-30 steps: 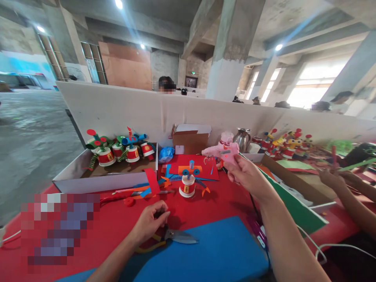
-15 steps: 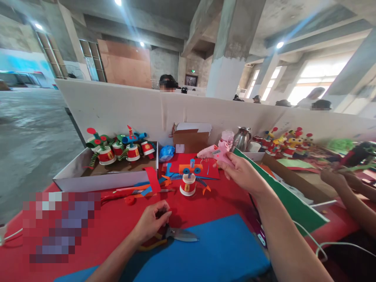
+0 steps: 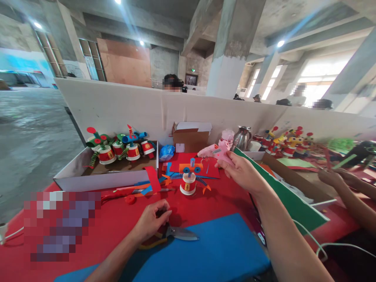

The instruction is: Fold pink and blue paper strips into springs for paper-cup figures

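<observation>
My right hand is wrapped round a pink glue gun, its nozzle pointing left above red paper. Below and left of it, a paper-cup figure stands upright on the red table, with an orange tube head, blue eyes and springy arms with orange ends. My left hand rests with curled fingers, thumb near the index finger; whatever is between them, if anything, is hidden. Beside it, scissors with yellow handles lie partly on a blue sheet.
A white box at the left holds several cup figures. Paper strips, a blue bag and a brown box stand behind. Right are a green board, a metal jug and another person's hands.
My hands, the glue gun and the cup figure hold almost the same places. The other person's hands at the right have shifted slightly left, and people in the background have moved.
</observation>
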A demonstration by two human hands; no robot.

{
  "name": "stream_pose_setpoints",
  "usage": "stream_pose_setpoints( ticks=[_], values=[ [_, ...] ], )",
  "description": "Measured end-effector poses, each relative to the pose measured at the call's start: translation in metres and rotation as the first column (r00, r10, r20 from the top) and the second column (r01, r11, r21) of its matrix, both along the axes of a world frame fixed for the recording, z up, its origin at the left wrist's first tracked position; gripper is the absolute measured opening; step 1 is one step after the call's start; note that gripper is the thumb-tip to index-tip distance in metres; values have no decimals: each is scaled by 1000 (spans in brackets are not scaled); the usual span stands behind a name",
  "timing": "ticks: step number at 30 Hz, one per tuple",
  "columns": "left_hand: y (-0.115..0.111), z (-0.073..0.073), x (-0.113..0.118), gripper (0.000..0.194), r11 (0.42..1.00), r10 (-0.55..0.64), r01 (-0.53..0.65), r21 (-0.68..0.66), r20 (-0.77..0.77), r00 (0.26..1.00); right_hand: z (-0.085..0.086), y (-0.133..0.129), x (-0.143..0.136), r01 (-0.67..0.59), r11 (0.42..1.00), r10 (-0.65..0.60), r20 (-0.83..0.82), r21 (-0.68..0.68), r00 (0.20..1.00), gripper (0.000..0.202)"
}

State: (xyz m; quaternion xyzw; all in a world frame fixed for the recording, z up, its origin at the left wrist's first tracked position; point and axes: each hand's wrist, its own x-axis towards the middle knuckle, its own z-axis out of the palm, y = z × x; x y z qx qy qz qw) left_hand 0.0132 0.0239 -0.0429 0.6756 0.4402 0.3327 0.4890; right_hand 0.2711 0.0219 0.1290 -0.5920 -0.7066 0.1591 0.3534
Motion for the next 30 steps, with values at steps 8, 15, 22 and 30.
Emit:
stream_pose_setpoints(
  ticks=[8,15,22,30],
  values=[
    [0,1,-1,26,1000,-8,8,17,-6,1000,-36,-24,13,175,982,-190,-373,-76,908,39],
    [0,0,0,26,999,6,-5,46,-24,1000,-103,-32,52,304,921,-389,-650,-245,653,50],
    [1,-6,-1,25,974,118,-118,195,11,993,-102,-48,26,171,957,-286,-656,-234,699,41],
    [1,-5,-13,21,448,266,-60,892,-69,962,-103,-62,-22,-51,963,-90,-493,-265,865,42]
  ],
)
